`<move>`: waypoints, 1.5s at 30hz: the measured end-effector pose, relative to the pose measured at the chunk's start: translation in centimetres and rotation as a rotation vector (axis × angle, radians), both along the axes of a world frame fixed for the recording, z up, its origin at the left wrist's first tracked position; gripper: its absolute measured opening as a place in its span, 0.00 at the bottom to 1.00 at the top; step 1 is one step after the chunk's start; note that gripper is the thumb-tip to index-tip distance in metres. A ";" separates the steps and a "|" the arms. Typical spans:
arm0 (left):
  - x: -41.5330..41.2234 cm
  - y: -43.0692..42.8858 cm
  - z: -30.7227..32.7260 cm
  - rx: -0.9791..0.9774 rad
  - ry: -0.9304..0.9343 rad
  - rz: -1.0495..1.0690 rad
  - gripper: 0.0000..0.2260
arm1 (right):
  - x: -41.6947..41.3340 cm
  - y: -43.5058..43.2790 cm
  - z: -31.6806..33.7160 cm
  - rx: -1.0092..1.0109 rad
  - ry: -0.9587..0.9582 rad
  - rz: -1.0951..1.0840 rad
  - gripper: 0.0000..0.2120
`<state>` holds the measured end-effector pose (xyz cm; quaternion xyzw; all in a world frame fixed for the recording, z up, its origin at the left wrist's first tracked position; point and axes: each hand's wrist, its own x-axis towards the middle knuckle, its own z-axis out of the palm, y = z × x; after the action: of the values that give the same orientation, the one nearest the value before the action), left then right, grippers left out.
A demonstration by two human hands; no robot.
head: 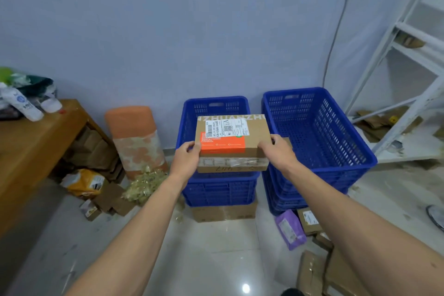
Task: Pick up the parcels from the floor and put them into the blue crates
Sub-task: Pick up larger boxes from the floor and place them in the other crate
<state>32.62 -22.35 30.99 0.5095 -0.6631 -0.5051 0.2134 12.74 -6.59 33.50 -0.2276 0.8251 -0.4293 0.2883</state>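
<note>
Waiting parcels: brown cardboard parcels (336,271) and a purple plastic mailer (289,229) lie on the tiled floor, nearer than and to the right of the left blue plastic crate (218,190), not yet gathered.
Left hand (186,160): curled round the box's left end, thumb on top, above that crate's front-left corner.
Right hand (276,151): gripping the opposite end, thumb on top; a hand at each end likely keeps the load level.
Box: a brown cardboard box with white shipping label and orange sticker (230,137) is held flat over the left crate's open top, apparently ready to go down. Whether a second box rides beneath cannot be told.
Crate base: the left crate sits raised on a flat cardboard carton (223,214).
Neighbour: the right blue plastic crate (312,175) stands just beside it, its perforated floor showing.
</note>
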 end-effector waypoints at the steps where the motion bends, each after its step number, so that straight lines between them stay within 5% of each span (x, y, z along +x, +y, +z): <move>1: 0.1 -0.7 -0.1 0.011 0.013 0.005 0.19 | 0.1 -0.7 -0.1 0.007 -0.003 0.007 0.22; 14: -6.5 -11.7 -2.7 0.119 0.023 0.077 0.12 | -7.4 -14.2 -4.4 0.034 -0.066 0.102 0.20; 20: -10.1 -16.5 -5.8 0.188 -0.092 0.138 0.22 | -12.6 -20.4 -8.4 0.129 -0.137 0.178 0.14; 25: -12.5 -18.1 -7.8 0.244 -0.175 0.148 0.21 | -15.1 -23.6 -11.5 0.202 -0.166 0.197 0.18; 35: -14.3 -25.3 -13.6 0.423 -0.310 -0.011 0.22 | -16.8 -29.5 -16.3 0.328 -0.216 0.122 0.22; 39: -15.9 -29.3 -15.9 0.468 -0.295 -0.121 0.14 | -17.1 -32.1 -18.6 0.389 -0.199 0.046 0.21; 45: -18.5 -35.5 -25.6 0.503 -0.308 -0.211 0.17 | -18.5 -36.8 -27.2 0.459 -0.218 -0.053 0.16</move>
<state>14.13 -57.88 5.34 0.5453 -0.5912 -0.5894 -0.0760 -5.78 -43.37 6.35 -0.0869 0.8706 -0.2600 0.4085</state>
